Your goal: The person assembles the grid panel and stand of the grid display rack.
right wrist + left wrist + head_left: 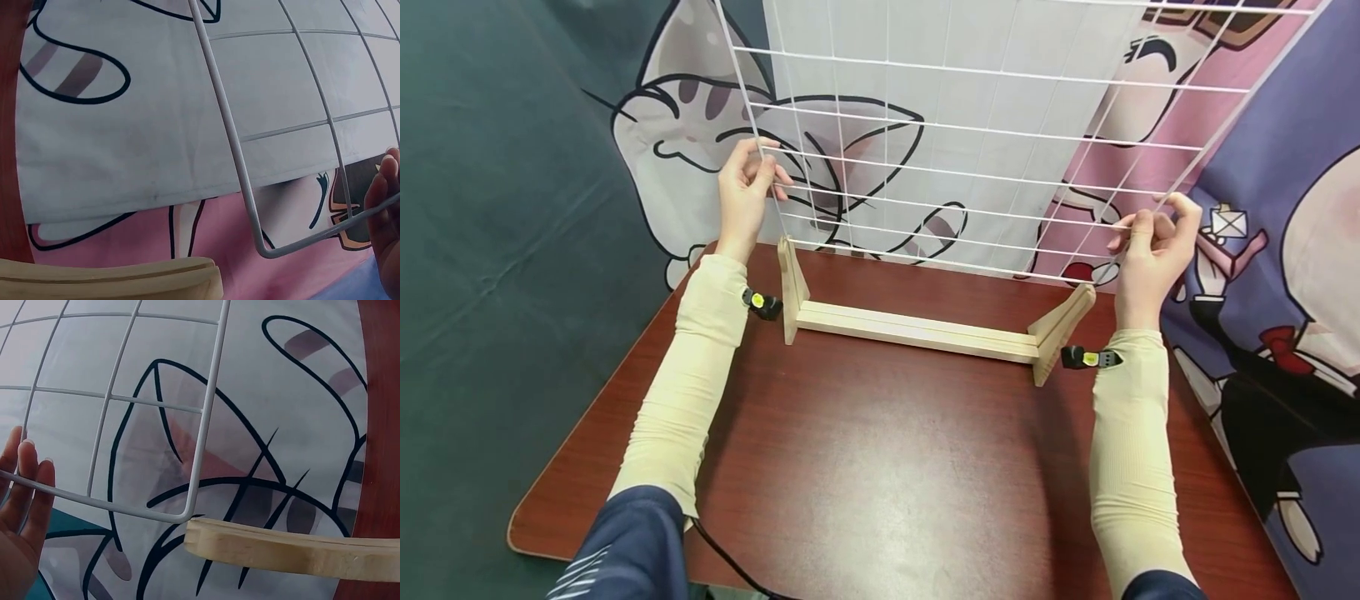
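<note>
A white wire grid panel [940, 167] is held up over the far side of the table, spanning between both hands. My left hand [748, 187] grips its left side wire, and my right hand [1153, 246] grips the right side wire. Below is a pale wooden stand [917, 332], two tapered uprights joined by a crossbar. In the left wrist view, the panel's lower corner [185, 515] is right by the tip of an upright [269, 550]; whether they touch I cannot tell. The right wrist view shows the other corner [265, 252] apart from its upright [125, 281].
The stand rests on a reddish-brown table [880, 450]. A cartoon-printed curtain [677, 158] hangs behind, with purple cloth [1315, 275] at the right. A black cable [730, 558] runs from beside the left sleeve past the table's near edge.
</note>
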`<action>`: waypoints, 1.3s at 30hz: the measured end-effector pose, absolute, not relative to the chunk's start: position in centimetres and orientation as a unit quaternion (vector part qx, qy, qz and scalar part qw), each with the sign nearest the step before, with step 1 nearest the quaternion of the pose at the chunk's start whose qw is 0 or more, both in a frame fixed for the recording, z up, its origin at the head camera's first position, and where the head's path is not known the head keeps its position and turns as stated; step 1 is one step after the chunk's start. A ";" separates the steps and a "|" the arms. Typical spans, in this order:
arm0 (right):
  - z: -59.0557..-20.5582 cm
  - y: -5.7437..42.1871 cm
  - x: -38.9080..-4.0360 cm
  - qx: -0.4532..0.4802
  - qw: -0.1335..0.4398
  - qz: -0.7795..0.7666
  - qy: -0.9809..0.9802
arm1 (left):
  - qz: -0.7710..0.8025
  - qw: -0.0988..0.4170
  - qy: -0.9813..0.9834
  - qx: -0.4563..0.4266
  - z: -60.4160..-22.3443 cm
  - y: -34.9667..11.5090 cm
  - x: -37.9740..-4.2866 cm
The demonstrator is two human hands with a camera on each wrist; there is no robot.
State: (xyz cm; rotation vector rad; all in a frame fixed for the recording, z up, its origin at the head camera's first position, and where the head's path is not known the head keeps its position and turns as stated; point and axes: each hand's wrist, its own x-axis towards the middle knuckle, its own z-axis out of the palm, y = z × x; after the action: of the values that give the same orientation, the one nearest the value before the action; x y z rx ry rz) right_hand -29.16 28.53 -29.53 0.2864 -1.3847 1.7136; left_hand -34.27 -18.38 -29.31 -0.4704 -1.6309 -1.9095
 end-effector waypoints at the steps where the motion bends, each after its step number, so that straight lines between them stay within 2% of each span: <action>1: -29.5 28.5 -29.2 0.116 0.445 0.689 -0.560 | -0.714 0.291 -0.612 -0.176 -29.3 -18.3 -34.3; 8: -29.6 28.5 -29.1 0.115 0.411 0.730 -0.534 | -0.725 0.270 -0.612 -0.167 -29.2 -18.1 -33.4; 19: -30.5 29.2 -29.1 0.129 0.384 0.687 -0.604 | -0.716 0.258 -0.624 -0.176 -30.0 -18.8 -32.9; 39: -30.3 29.2 -28.4 0.133 0.348 0.653 -0.659 | -0.721 0.231 -0.634 -0.158 -32.7 -18.7 -34.5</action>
State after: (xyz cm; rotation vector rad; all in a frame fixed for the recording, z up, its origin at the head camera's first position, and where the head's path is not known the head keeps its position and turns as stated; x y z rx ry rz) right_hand -28.39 29.20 -30.35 0.3438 -1.7084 1.6940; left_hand -34.51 -18.75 -32.67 -0.4351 -1.7428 -1.9820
